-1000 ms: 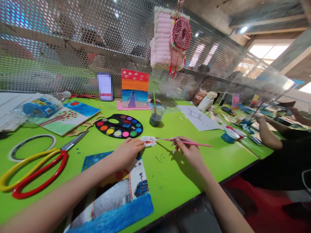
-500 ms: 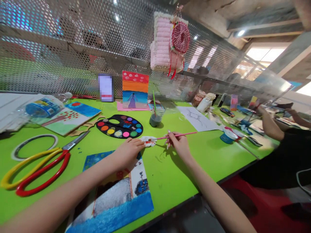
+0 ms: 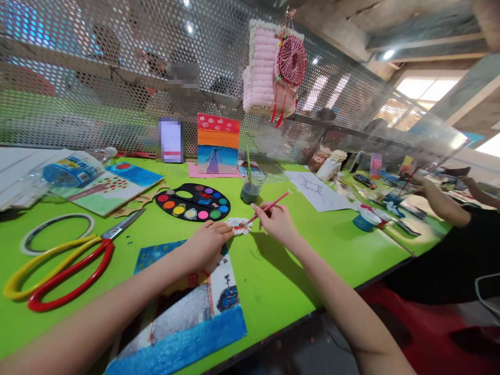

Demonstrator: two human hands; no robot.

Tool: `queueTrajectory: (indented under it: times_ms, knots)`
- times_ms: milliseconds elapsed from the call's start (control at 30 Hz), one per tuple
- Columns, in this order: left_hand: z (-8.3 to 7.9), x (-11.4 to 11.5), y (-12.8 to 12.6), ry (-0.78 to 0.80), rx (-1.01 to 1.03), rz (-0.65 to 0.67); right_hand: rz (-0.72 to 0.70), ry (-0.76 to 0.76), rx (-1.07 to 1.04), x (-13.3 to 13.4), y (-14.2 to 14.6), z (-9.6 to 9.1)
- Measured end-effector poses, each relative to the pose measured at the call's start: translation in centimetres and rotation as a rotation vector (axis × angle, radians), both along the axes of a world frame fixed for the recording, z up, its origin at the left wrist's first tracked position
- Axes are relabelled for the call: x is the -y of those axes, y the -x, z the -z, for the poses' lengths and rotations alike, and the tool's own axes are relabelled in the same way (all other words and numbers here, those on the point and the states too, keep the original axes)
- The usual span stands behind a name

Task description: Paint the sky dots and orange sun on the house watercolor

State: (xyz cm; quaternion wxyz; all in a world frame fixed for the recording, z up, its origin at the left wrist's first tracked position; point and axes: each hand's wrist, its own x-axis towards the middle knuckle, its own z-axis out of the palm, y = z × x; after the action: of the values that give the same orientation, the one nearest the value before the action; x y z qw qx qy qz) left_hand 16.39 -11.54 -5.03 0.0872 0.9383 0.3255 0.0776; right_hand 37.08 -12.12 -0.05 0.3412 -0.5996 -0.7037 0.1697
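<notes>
My right hand (image 3: 276,224) is closed round a pink paintbrush (image 3: 275,201), its handle slanting up to the right. The brush's tip touches a crumpled white tissue (image 3: 241,229) with red-orange stains. My left hand (image 3: 209,240) keeps its fingertips together on the tissue's left edge, pinning it to the table. Beneath my left hand and forearm lies a painting (image 3: 195,317) with a blue band and a grey area, partly covered. Just behind the tissue is a black paint palette (image 3: 193,203) with several colour wells. A plastic cup (image 3: 250,190) of dark water with a green stick stands beyond.
Large scissors (image 3: 74,260) and a tape roll (image 3: 58,233) lie at left, near a tree painting (image 3: 107,190). A sunset painting (image 3: 217,146) leans on the mesh panel. A line drawing (image 3: 318,188) and blue tub (image 3: 366,221) lie right, before another person's arm (image 3: 445,200).
The paintbrush has gone from nearly level to steeply tilted, its tip now pointing down into the tissue. My right hand has shifted slightly left and up. My left hand stays put.
</notes>
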Motion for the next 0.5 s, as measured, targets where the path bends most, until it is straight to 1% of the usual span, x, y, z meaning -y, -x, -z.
queueTrajectory:
  times_ms: [167,300,500]
  knots:
    - [-0.8,0.4,-0.2,0.01,-0.094,-0.032,-0.032,0.021,0.145,-1.3,1.0,-1.3]
    - [-1.4,0.7,-0.3,0.025,-0.158,-0.038,-0.048,0.023,0.251,-1.6,1.6,-2.0]
    - [-1.4,0.7,-0.3,0.009,-0.142,-0.033,-0.008,0.015,0.357,-1.4,2.4,-1.8]
